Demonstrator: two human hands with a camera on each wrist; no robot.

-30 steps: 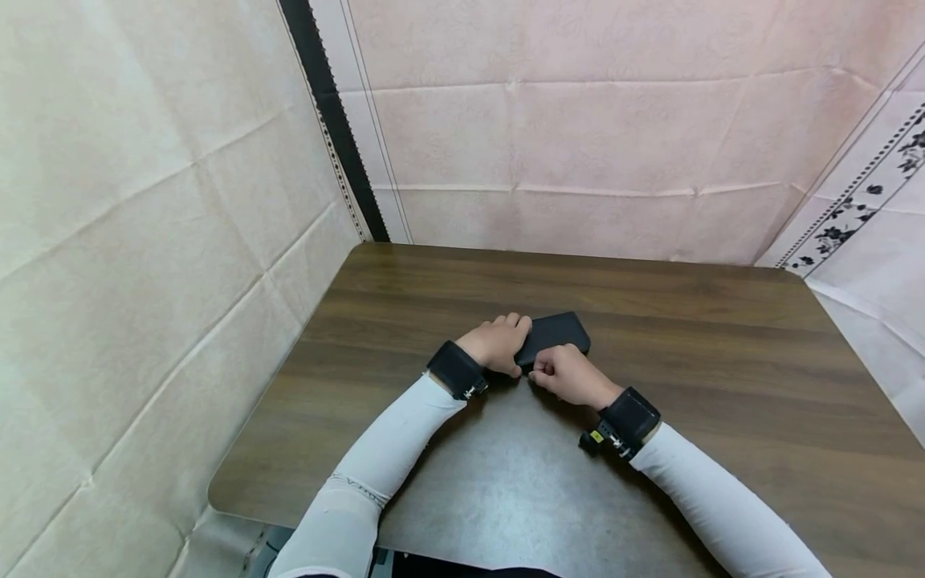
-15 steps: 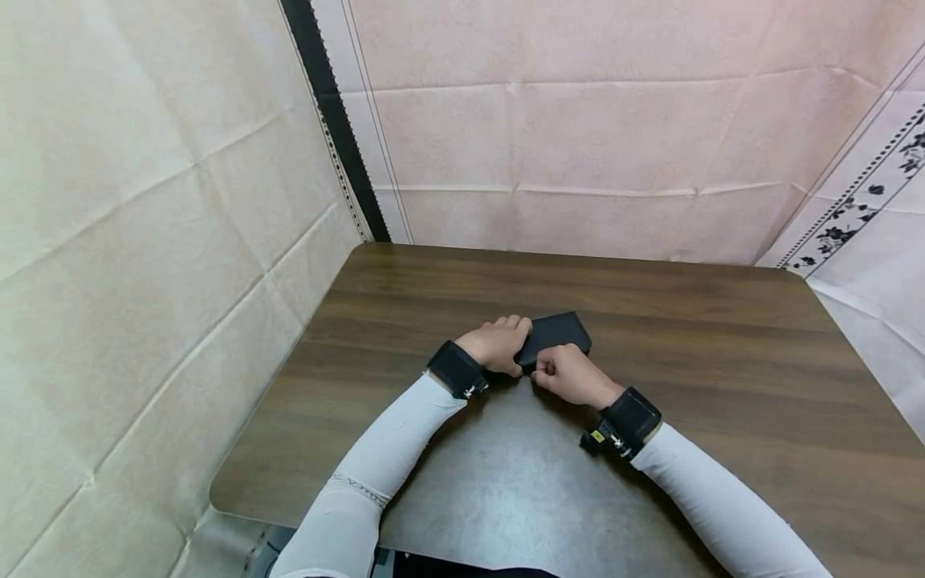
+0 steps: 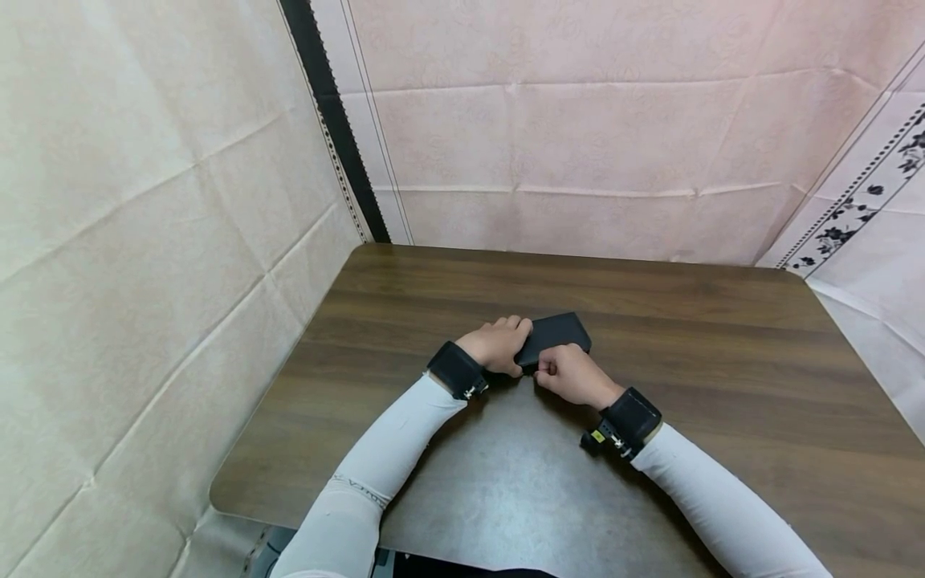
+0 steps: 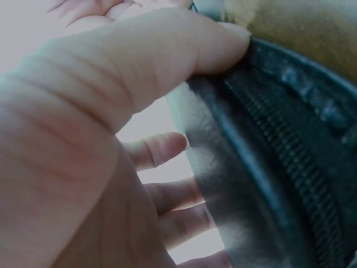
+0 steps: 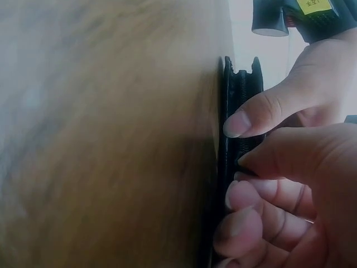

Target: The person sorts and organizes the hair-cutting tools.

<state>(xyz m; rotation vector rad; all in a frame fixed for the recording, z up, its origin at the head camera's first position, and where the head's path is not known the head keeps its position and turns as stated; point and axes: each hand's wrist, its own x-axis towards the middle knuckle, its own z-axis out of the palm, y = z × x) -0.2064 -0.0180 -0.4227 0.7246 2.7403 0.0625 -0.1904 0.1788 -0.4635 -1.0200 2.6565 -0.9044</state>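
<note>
A black zippered wallet (image 3: 556,331) lies on the wooden table in front of the person. At its left end, the left hand (image 3: 499,343) grips it, with the thumb (image 4: 223,47) on the near edge beside the zipper and the other fingers across the top. Dark zipper teeth (image 4: 281,148) run along the wallet's edge in the left wrist view. The right hand (image 3: 571,374) is at the near edge, fingers curled. Its thumb and index finger pinch the small dark zipper pull (image 5: 244,167), mostly hidden by the fingertips, just beside the left thumb.
The brown wood-grain table (image 3: 686,361) has rounded corners. Pale cloth (image 3: 614,136) hangs behind it and on the left side. Both wrists wear black bands with cameras, and the right band's camera (image 3: 592,440) sits close over the table.
The right hand has shifted very slightly to the right along the wallet's near edge. The left hand and the wallet have stayed almost where they were.
</note>
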